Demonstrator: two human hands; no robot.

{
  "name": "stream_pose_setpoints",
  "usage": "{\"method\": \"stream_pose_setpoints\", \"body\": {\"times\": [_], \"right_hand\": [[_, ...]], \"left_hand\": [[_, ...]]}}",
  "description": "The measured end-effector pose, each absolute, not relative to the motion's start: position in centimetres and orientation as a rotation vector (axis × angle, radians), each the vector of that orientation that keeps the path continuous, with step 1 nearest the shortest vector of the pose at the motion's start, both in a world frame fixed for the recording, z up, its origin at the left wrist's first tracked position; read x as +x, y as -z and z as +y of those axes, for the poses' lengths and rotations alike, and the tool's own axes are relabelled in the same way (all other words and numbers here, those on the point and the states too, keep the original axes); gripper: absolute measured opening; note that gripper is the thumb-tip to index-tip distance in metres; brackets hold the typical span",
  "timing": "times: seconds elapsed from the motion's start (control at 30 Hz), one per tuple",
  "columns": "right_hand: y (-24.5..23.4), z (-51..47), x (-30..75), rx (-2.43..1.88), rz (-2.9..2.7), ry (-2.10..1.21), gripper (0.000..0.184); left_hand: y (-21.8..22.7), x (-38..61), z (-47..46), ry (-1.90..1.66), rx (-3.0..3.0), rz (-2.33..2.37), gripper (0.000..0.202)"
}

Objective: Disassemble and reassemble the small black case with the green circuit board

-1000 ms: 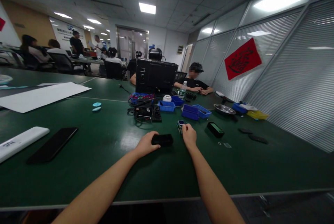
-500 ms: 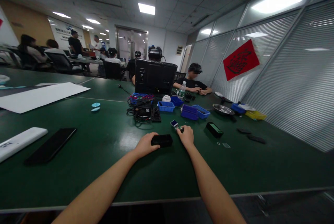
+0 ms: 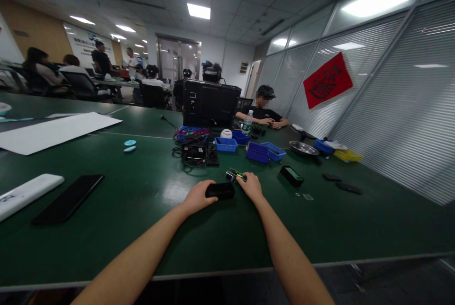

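My left hand [image 3: 199, 197] is closed around the left end of a black plastic case [image 3: 223, 191], which is tilted on the green table. In my right hand [image 3: 252, 186] is a small circuit board [image 3: 235, 174], gripped at its right end between thumb and fingers. The board is just above and behind the case, apart from it or barely touching; I cannot tell which. A small dark part with a bright patch shows at the board's left end. To the right lies a second black case [image 3: 292, 175] with a green board inside it.
Beyond my hands are a tangle of black cables and a power unit [image 3: 195, 153], blue bins [image 3: 258, 152], and a black monitor [image 3: 212, 104]. A water bottle [image 3: 248, 122] and a metal dish [image 3: 304, 148] stand farther back. Dark flat pieces [image 3: 349, 188] lie right. Another person sits opposite.
My right hand has turned the circuit board over and leftward, so its screen no longer shows and the board lies above the case. My left hand and the case have barely moved.
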State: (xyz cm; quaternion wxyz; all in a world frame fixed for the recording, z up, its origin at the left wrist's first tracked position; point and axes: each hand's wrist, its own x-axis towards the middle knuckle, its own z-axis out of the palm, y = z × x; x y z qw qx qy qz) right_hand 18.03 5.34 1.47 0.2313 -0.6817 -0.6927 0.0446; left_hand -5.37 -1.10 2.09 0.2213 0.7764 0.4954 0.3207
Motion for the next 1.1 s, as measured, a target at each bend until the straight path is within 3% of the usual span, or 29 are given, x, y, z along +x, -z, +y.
{"method": "stream_pose_setpoints", "body": {"times": [0.17, 0.3, 0.57, 0.93, 1.1], "right_hand": [[-1.8, 5.1, 18.3, -1.913, -1.826, 0.139, 0.027], [-2.0, 5.0, 19.0, -1.959, -1.782, 0.247, 0.028], [-2.1, 5.3, 19.4, -1.919, -1.794, 0.045, 0.048], [-2.3, 5.7, 20.2, -1.876, -1.719, -0.194, 0.041], [-2.5, 5.5, 18.8, -1.354, -1.456, -0.756, 0.047]], "left_hand": [[-2.1, -5.4, -1.1, -0.891, 2.142, 1.370, 0.047], [-1.8, -5.4, -1.0, -0.906, 2.164, 1.364, 0.047], [-1.3, -5.4, -0.7, -0.926, 2.095, 1.416, 0.055], [0.1, -5.8, 0.3, -0.950, 2.119, 1.469, 0.059], [0.2, -5.9, 0.4, -0.979, 2.117, 1.445, 0.058]]}}
